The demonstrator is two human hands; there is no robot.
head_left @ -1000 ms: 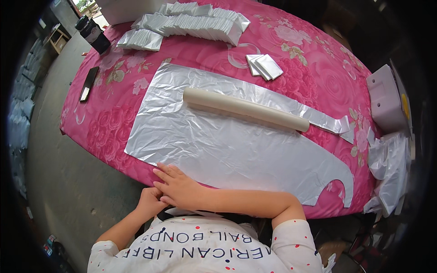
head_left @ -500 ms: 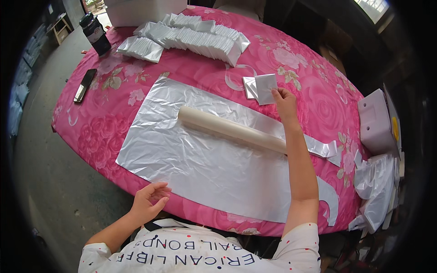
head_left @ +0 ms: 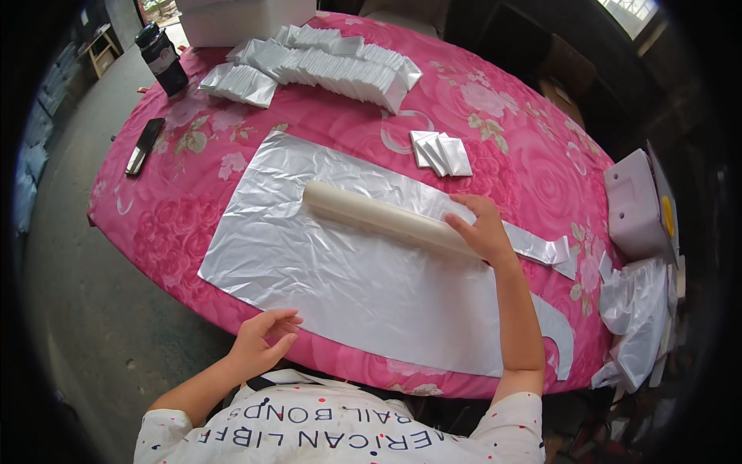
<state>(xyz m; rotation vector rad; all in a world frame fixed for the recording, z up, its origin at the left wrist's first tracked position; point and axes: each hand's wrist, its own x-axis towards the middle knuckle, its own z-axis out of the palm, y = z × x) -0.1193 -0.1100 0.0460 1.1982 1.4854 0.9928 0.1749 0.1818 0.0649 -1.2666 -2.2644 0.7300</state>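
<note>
A long cream-coloured roll or tube (head_left: 379, 216) lies across a wrinkled silvery sheet (head_left: 332, 298). My right hand (head_left: 483, 226) is at the roll's right part, thumb and fingers apart; whether it touches the roll is hard to tell. Just beyond that hand, a small fanned set of folded silvery squares (head_left: 442, 154) rests on the tablecloth. My left hand (head_left: 267, 340) hovers by the near edge of the table, fingers loosely bent and apart, holding nothing.
Rows of folded silvery packets (head_left: 332, 69) stand at the back of the pink floral tablecloth (head_left: 166, 224). A dark bottle (head_left: 164, 62) and a phone (head_left: 144, 147) are at the left. A white foam box (head_left: 239, 19) stands behind; another box (head_left: 638, 205) and crumpled plastic (head_left: 638, 317) lie right.
My right hand has let go of a folded square onto the small set and come back toward the roll. My left hand has shifted slightly right.
</note>
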